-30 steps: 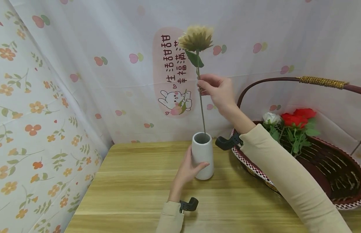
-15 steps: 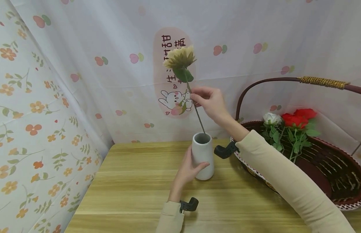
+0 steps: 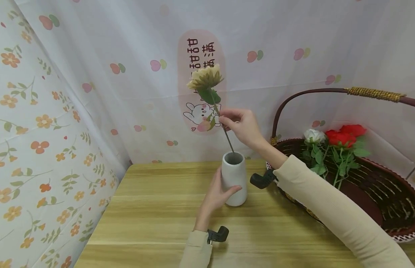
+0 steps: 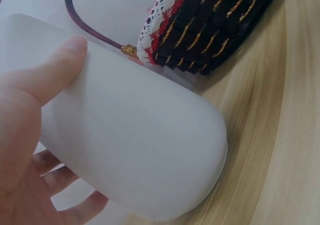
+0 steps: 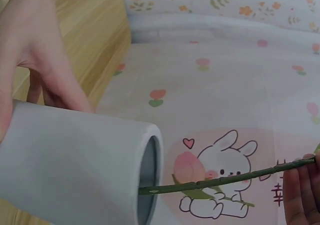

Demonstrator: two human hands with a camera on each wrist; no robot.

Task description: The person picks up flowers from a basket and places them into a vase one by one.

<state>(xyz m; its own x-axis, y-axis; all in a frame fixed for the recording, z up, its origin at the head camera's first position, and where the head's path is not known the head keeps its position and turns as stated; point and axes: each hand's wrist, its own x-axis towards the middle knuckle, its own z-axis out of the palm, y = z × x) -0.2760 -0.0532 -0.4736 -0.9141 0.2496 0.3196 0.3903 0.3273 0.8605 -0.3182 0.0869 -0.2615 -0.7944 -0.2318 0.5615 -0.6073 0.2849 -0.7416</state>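
Observation:
A white vase (image 3: 235, 175) stands upright on the wooden table. My left hand (image 3: 216, 193) grips its lower body from the left, with the thumb (image 4: 65, 65) across the front and the fingers behind. Above the vase, my right hand (image 3: 242, 124) pinches the thin green stem (image 3: 227, 137) of a pale yellow flower (image 3: 205, 78) between thumb and fingers. The flower leans to the left, a green leaf (image 3: 208, 95) under its head. In the right wrist view the stem's lower end (image 5: 150, 190) passes into the vase's mouth; how deep it reaches is hidden.
To the right stands a dark woven basket (image 3: 395, 186) with a tall arched handle (image 3: 307, 91). In it lie a white rose (image 3: 314, 136) and red roses (image 3: 342, 137). A printed curtain (image 3: 143, 44) hangs behind the table (image 3: 153, 219), and a floral one (image 3: 43, 149) at the left.
My right hand has come down and a little left, lowering the flower, which has tilted left. The stem's end has gone further into the vase. My left hand has stayed on the vase.

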